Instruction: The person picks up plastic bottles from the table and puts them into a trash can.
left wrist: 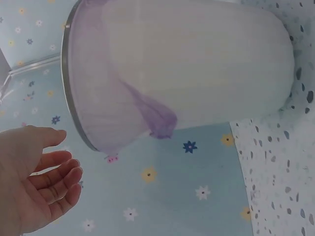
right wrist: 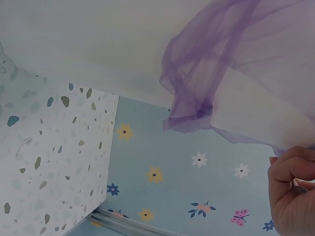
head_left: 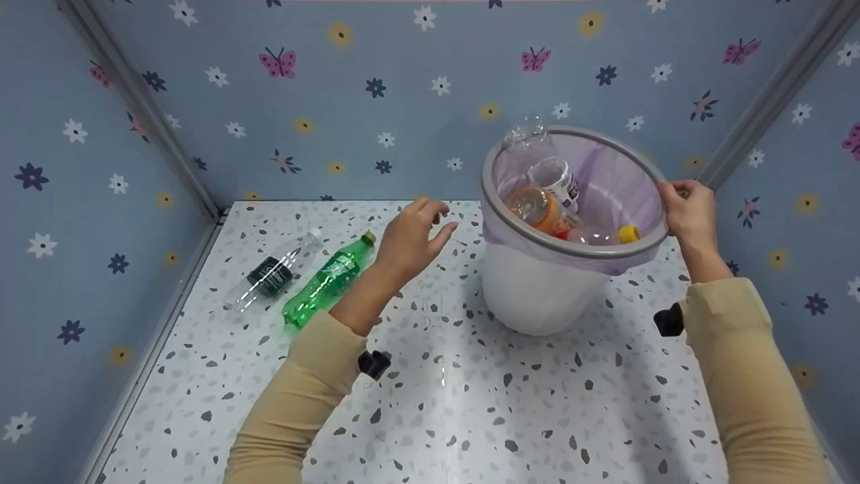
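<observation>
A white trash bin (head_left: pixel 537 296) with a grey rim and a purple liner bag (head_left: pixel 615 175) stands at the right. My right hand (head_left: pixel 692 208) grips its rim on the right side. Inside lie a white cup (head_left: pixel 554 176), an orange-labelled bottle (head_left: pixel 535 207) and a yellow cap (head_left: pixel 629 234). A clear plastic piece (head_left: pixel 527 134) shows at the far left rim; whether it touches the rim I cannot tell. Left of the bin, my left hand (head_left: pixel 413 235) is raised, fingers loosely bent around nothing. Beside that forearm lie a green bottle (head_left: pixel 329 279) and a clear bottle with a dark label (head_left: pixel 270 275).
The speckled white tabletop (head_left: pixel 430 417) carries the bin and both bottles. Blue patterned panels (head_left: pixel 403 101) enclose it at the back and sides, with grey metal strips (head_left: pixel 144 114) at the corners.
</observation>
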